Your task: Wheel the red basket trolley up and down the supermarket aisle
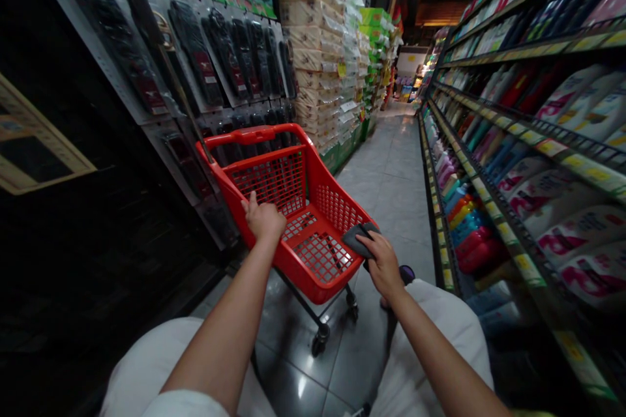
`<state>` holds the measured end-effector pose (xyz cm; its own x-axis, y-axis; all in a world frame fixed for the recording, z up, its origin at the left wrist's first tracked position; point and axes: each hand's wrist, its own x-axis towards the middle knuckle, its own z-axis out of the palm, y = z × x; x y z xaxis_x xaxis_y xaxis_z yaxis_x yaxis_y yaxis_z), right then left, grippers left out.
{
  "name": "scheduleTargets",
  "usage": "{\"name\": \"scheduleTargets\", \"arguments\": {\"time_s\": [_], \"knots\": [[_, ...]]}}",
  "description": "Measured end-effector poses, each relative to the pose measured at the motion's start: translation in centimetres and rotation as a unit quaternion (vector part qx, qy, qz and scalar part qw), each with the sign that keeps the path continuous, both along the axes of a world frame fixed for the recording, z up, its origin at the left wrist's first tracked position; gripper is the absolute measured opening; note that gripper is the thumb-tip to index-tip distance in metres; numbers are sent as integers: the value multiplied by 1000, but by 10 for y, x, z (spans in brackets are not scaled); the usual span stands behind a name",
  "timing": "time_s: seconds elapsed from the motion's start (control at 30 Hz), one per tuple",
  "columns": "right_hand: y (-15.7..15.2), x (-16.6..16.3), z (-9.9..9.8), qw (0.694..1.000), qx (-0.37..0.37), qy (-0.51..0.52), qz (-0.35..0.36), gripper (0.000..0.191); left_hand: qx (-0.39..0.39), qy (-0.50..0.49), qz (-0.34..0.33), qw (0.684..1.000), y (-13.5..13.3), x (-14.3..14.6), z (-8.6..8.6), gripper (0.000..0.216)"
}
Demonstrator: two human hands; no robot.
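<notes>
A red plastic shopping cart with a grid-walled basket stands before me on dark wheeled legs; its basket holds nothing that I can see. My left hand is on the cart's left rim, fingers curled over it, with the index finger partly raised. In my right hand a folded grey cloth is pinched and pressed against the cart's right rim near the front corner. The cloth covers part of that rim.
Hanging packaged goods line the left, behind the cart. Farther along are stacked wrapped packs and green packs. A long shelf of bottles runs down the right. The tiled aisle leads ahead.
</notes>
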<state>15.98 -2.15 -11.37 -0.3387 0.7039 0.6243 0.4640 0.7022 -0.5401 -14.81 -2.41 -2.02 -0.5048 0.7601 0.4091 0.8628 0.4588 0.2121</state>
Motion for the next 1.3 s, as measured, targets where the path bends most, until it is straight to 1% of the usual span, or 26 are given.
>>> {"name": "scheduleTargets", "arguments": {"time_s": [0.1,0.13,0.2,0.27,0.33,0.4,0.43,0.5,0.57,0.6,0.67,0.77,0.83,0.87,0.93,1.07,1.17,1.3], "knots": [[-26,-9,-11,998,13,-24,48,63,-3,1,-6,1000,2,6,2,34],[-29,-8,-12,997,13,-29,64,64,-2,-1,-11,1000,2,6,2,35],[-21,-1,-10,997,3,-33,75,66,11,-13,-32,999,1,6,2,35],[-1,7,-5,998,-11,-26,60,65,26,-24,-78,996,-2,3,1,38],[17,9,0,999,-17,-16,26,64,20,-16,-151,988,-5,0,-2,43],[23,3,1,1000,-13,-13,-9,65,-5,15,-218,976,-6,-3,-5,48],[20,-2,1,1000,-8,-19,-20,66,-15,30,-233,972,-6,-4,-7,50],[7,-12,-1,999,3,-46,-13,67,-22,50,-231,971,-3,-5,-11,53],[-4,-17,-3,997,13,-78,21,66,-18,55,-222,973,1,-5,-13,55],[-5,-16,-2,995,15,-89,37,66,-15,54,-225,973,4,-4,-13,55],[4,-10,0,994,15,-94,49,67,-20,49,-243,969,7,-2,-13,53],[35,2,5,997,2,-72,21,67,-45,40,-275,959,10,5,-11,49],[50,6,6,998,-10,-58,-7,66,-60,39,-298,952,13,12,-11,46],[52,5,6,998,-15,-56,-17,66,-65,40,-308,948,14,16,-11,44],[47,3,4,998,-19,-62,-26,67,-69,43,-323,943,18,22,-12,43],[28,3,0,997,-12,-73,-13,73,-60,49,-319,945,23,32,-14,43],[36,8,3,997,-19,-70,-17,70,-51,50,-312,947,22,41,-14,45],[49,11,8,996,-20,-62,-66,64,-23,47,-296,954,21,59,-16,47]]}}
